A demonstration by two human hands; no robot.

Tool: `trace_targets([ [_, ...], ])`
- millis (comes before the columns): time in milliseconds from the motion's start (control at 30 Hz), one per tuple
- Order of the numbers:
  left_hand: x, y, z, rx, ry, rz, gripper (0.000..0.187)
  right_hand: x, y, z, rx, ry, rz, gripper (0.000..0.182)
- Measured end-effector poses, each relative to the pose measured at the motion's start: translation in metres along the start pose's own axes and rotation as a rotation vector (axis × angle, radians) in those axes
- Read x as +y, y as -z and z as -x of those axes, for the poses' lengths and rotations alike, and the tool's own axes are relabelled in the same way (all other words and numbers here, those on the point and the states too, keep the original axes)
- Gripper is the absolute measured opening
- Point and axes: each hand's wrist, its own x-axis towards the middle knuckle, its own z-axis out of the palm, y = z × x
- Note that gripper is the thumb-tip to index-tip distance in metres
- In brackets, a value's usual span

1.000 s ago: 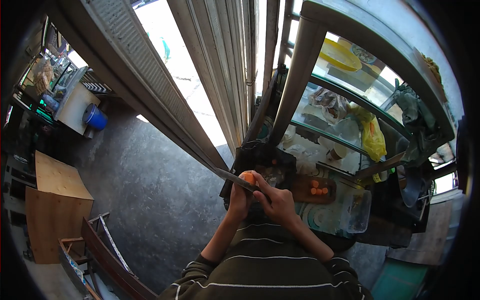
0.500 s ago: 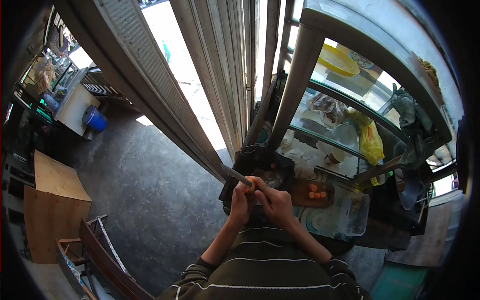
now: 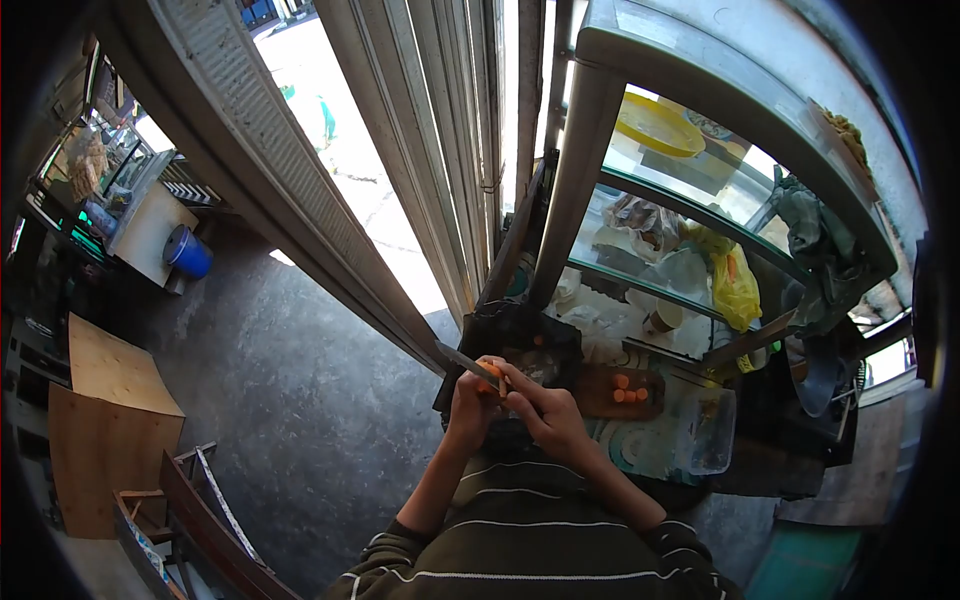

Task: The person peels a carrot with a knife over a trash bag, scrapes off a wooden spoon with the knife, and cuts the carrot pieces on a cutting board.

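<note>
A: Which way does the knife point?
B: The grey-bladed knife [image 3: 463, 358] has its tip toward the upper left of the frame. Long axis slants down to the lower right, into the hands.
A: And the carrot?
B: The orange carrot piece [image 3: 490, 369] is just below frame centre, at the blade. Axis: can't tell, fingers hide most of it.
A: Grip?
B: Left hand [image 3: 469, 407]: fingers closed round the carrot, which sits at its upper end. Right hand [image 3: 550, 415]: pinching the knife at its lower end, blade projecting past the fingertips.
A: Anything around?
B: Black plastic bag [image 3: 553, 341] just beyond the hands. Right of them, a brown wooden board [image 3: 592, 393] with short orange chunks [image 3: 621, 381], then a clear plastic container [image 3: 708, 440], all on the table [image 3: 645, 455]. Glass-paned cabinet [image 3: 578, 170] at upper right.
A: Obstructions?
B: Blade and fingers cover part of the carrot. Metal folding shutter [image 3: 400, 130] stands beyond the knife tip.
</note>
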Motion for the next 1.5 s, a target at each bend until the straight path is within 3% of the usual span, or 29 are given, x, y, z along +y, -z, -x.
trace_targets([
  [67, 0.001, 0.002, -0.003, -0.021, 0.021, -0.022, 0.040, -0.001, 0.004, -0.003, -0.037, -0.018, 0.102, 0.039],
  [567, -0.011, 0.006, -0.009, -0.023, -0.022, -0.039, 0.039, 0.002, 0.010, -0.006, -0.042, -0.010, 0.066, 0.038],
  [700, -0.010, -0.001, 0.001, 0.076, 0.028, -0.047, 0.038, 0.005, 0.008, -0.004, -0.014, 0.020, 0.000, 0.036],
  [800, -0.008, -0.002, 0.001, 0.033, 0.086, 0.036, 0.036, 0.006, 0.014, -0.005, -0.101, -0.057, -0.171, 0.037],
  [867, -0.005, -0.004, -0.003, -0.007, 0.107, 0.107, 0.035, 0.009, 0.012, -0.006, -0.161, -0.317, -0.673, 0.039],
  [1000, -0.005, 0.006, -0.010, -0.092, 0.140, 0.218, 0.036, 0.015, 0.005, -0.006, -0.087, -0.361, -0.685, 0.042],
  [1067, -0.015, 0.019, -0.012, -0.205, 0.116, 0.294, 0.042, 0.018, 0.003, -0.003, -0.088, -0.269, -0.510, 0.042],
  [1200, -0.003, 0.015, -0.003, -0.052, 0.187, 0.287, 0.045, 0.021, 0.002, -0.002, -0.137, -0.219, -0.437, 0.041],
  [1333, 0.004, 0.019, -0.003, -0.032, 0.217, 0.272, 0.046, 0.024, -0.002, -0.004, -0.089, -0.220, -0.318, 0.040],
  [1400, -0.001, 0.025, -0.005, -0.126, 0.165, 0.237, 0.044, 0.023, -0.002, -0.002, -0.085, -0.262, -0.302, 0.039],
  [1500, -0.004, 0.021, -0.004, -0.120, 0.201, 0.311, 0.044, 0.015, 0.000, -0.003, -0.005, -0.168, -0.255, 0.038],
])
